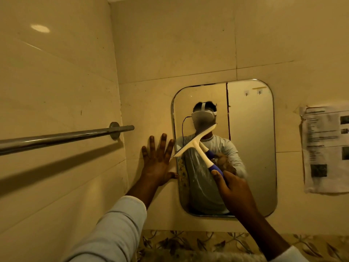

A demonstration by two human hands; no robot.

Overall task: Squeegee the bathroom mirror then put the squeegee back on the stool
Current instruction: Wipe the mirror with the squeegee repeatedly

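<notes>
A rounded-corner mirror (pixel 251 148) hangs on the tiled wall ahead. My right hand (pixel 234 188) is shut on the blue grip of a white squeegee (pixel 196 142). The squeegee's blade lies slanted across the mirror's left half, its lower end at the mirror's left edge. My left hand (pixel 158 159) is open, fingers spread, pressed flat on the wall tile just left of the mirror. The mirror reflects a person in a grey top with a headset. The stool is out of view.
A chrome towel bar (pixel 66 137) juts from the left wall at hand height. A printed paper sheet (pixel 326 148) is stuck to the wall right of the mirror. A band of floral tiles (pixel 188 241) runs below the mirror.
</notes>
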